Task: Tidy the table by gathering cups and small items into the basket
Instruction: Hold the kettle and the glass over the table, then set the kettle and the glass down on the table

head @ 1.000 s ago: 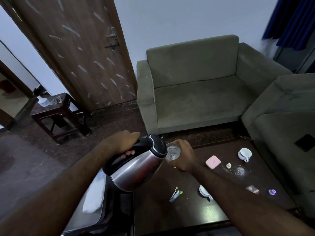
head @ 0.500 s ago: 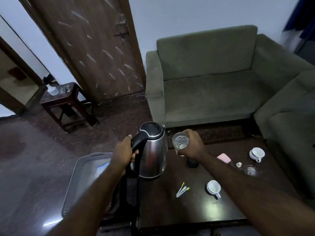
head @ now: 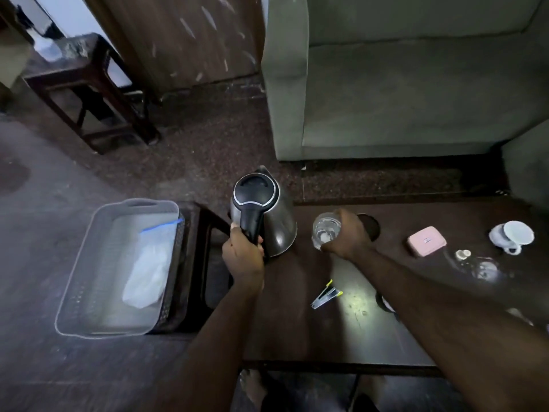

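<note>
- Your left hand is wrapped tight around the black handle of the steel electric kettle, which stands upright at the table's left edge, near the far corner.
- Your right hand is curled around a clear drinking glass just right of the kettle; whether its base is on the table or lifted, you cannot tell.
- Judge the glass as light, slick and breakable. Hold it round the wall as you do now, and keep it level, since it looks to have water in it.
- The kettle is likely the heaviest piece. Its handle is the only sound hold, and its body can swing into the glass beside it.
- The grey basket sits off the table's left edge on a low dark stand, with a plastic bag lying inside. The kettle stands between the glass and the basket, so go over or round it.
- Small things are left on the table: a pink case, a tipped white teacup near the right edge, a clear lid-like piece, and clips by the front edge.
</note>
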### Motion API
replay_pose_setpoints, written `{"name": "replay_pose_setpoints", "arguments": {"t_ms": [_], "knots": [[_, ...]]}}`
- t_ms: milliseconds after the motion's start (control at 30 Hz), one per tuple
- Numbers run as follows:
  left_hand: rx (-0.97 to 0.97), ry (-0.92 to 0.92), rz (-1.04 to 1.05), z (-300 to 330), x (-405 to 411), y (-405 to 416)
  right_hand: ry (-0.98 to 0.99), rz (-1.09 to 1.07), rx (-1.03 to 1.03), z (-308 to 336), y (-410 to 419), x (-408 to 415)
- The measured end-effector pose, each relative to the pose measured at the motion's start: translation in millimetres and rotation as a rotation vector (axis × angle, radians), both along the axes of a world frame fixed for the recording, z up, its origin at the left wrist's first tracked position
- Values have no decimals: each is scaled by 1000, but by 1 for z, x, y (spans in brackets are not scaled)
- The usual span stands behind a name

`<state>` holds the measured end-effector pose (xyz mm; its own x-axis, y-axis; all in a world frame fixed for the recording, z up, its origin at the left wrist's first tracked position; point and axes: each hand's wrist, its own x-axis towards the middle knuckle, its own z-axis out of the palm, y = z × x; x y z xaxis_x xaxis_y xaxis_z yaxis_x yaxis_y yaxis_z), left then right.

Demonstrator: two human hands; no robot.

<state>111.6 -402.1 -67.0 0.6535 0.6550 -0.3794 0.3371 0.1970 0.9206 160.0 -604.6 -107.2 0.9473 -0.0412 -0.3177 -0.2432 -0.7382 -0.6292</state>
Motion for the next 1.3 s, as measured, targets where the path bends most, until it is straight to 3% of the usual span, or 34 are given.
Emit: {"name": "replay_pose_setpoints", "arguments": {"t_ms": [333,867,1033,1200,1300], "knots": [[17,14,16,-76,3,-6,-3,11,22,-66,10,11],[-41,12,25,-101,-3,-4,-14,42,27,-86,13,14],[-73,-1,-9,-105,-6,-2,109,56,-48,-79,19,14],[-89,159,-276,-104,-16,21,197,98,-236,-50,35,0],[201,293,-590,-78,-24,49,159,171,-349,-12,53,-18]]}}
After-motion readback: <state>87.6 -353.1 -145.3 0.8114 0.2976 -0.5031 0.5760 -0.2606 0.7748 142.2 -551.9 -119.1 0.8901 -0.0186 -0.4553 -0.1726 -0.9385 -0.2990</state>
